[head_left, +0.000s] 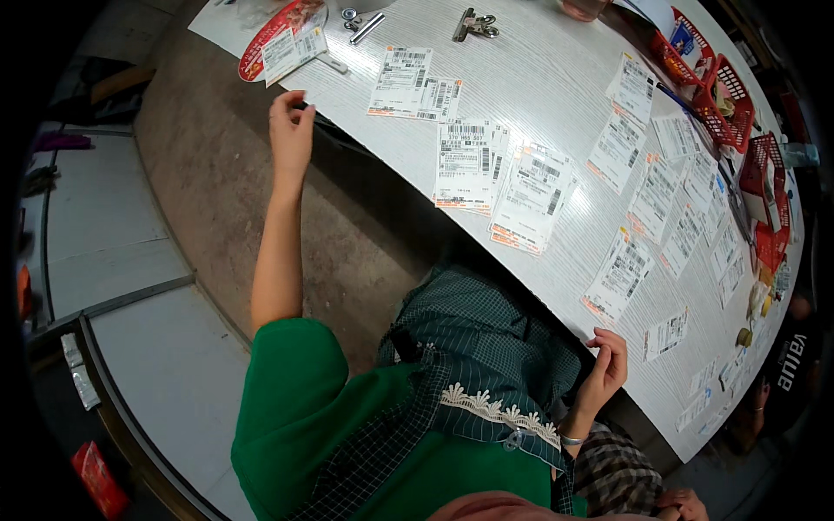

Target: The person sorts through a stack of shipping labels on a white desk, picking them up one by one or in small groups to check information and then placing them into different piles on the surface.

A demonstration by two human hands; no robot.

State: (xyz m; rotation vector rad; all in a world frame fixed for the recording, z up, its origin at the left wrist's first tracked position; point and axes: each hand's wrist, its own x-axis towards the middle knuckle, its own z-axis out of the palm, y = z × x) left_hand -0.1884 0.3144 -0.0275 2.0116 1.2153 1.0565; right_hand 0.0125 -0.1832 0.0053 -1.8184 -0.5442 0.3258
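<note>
My left hand (pixel 292 135) is off the table's left edge, its fingers loosely bent with a small gap by the thumb and nothing seen in them. Nearest to it are white printed labels (pixel 291 54) on a red oval card (pixel 254 54), and a small grey stick-like piece (pixel 332 63). My right hand (pixel 605 369) hangs at the table's front edge, fingers loosely curled and apart, nothing visible in it. Beyond it lies a shipping label (pixel 618 276). Stacks of labels (pixel 465 165), (pixel 532 195) and a pair of labels (pixel 401 80) lie between my hands.
Metal bulldog clips (pixel 475 26), (pixel 363 26) sit at the far side. More labels (pixel 653 198) spread over the right of the white table (pixel 530 78). Red plastic baskets (pixel 728 102) line its far right edge. Another person's hand (pixel 682 504) shows at the bottom right.
</note>
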